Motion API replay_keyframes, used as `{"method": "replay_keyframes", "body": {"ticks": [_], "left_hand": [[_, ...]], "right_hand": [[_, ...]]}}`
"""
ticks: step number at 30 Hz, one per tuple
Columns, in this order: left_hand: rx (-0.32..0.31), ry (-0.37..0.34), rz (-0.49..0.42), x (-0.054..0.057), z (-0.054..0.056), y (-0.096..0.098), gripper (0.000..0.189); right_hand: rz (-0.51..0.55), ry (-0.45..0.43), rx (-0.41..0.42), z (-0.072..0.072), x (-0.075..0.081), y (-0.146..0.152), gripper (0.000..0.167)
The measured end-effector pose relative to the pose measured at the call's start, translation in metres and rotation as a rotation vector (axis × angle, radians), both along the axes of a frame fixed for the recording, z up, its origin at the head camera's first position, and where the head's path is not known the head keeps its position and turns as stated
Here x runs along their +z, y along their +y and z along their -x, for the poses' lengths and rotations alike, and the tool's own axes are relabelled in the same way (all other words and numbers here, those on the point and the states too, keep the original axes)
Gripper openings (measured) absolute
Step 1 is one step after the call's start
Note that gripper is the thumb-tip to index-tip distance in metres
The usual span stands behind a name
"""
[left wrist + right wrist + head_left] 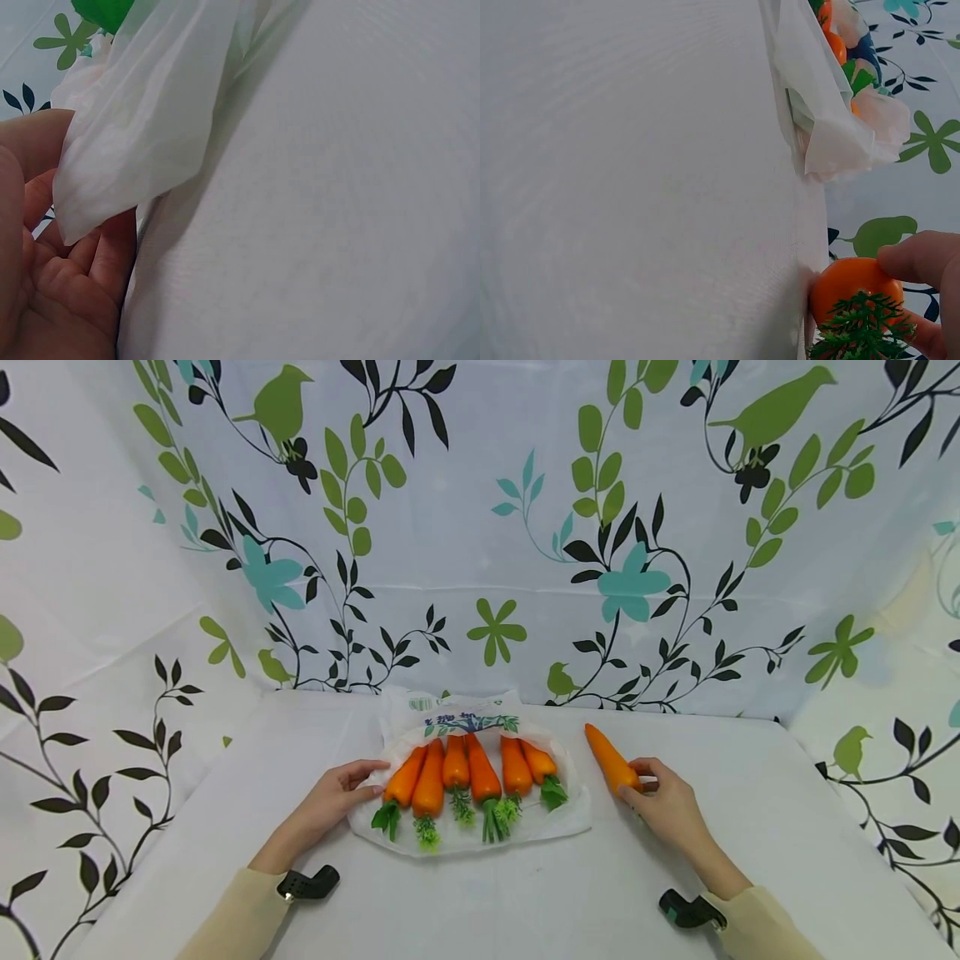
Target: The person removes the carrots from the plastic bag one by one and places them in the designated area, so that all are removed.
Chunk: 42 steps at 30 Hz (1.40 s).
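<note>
A white plastic bag (543, 827) with a blue and green print lies on the table, its mouth towards me. Several toy carrots (428, 785) with green tops lie side by side in the opening, their tips pointing away. At the bag's left edge, my left hand (326, 802) pinches the thin plastic between thumb and fingers, as the left wrist view shows. To the right of the bag, my right hand (671, 806) grips a single toy carrot (603, 753) near its thick end. Its leafy top (862, 326) shows in the right wrist view.
White cloth covers the table (480, 910). Behind it hangs a curtain (480, 552) printed with birds, leaves and flowers, and similar fabric stands on both sides. A small black device (309, 882) is strapped on the left wrist, another (690, 910) on the right.
</note>
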<state>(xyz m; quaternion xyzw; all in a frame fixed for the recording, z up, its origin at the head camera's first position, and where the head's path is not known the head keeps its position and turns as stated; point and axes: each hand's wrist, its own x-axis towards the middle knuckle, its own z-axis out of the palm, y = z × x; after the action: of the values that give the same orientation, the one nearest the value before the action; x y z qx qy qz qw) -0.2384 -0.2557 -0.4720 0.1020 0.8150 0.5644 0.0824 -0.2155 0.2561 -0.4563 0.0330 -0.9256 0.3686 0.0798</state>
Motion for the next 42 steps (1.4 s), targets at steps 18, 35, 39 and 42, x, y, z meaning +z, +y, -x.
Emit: {"method": "replay_keyframes", "body": {"ticks": [18, 35, 39, 42], "left_hand": [[-0.011, 0.014, 0.018, -0.0005, 0.0014, 0.0010, 0.047], [0.002, -0.002, 0.033, -0.0030, 0.0019, -0.0004, 0.048], [0.004, -0.005, 0.043, -0.0031, 0.0017, -0.0004, 0.048], [0.007, -0.011, 0.040, -0.0020, 0.0013, -0.0005, 0.047]], "right_hand": [[-0.032, -0.013, -0.004, 0.0018, 0.0020, 0.0028, 0.044], [-0.011, -0.013, 0.003, -0.0002, 0.0062, -0.0023, 0.042], [-0.011, -0.006, 0.010, -0.0005, 0.0066, -0.0026, 0.041], [-0.008, 0.004, 0.016, -0.0003, 0.0083, -0.0031, 0.041]]}}
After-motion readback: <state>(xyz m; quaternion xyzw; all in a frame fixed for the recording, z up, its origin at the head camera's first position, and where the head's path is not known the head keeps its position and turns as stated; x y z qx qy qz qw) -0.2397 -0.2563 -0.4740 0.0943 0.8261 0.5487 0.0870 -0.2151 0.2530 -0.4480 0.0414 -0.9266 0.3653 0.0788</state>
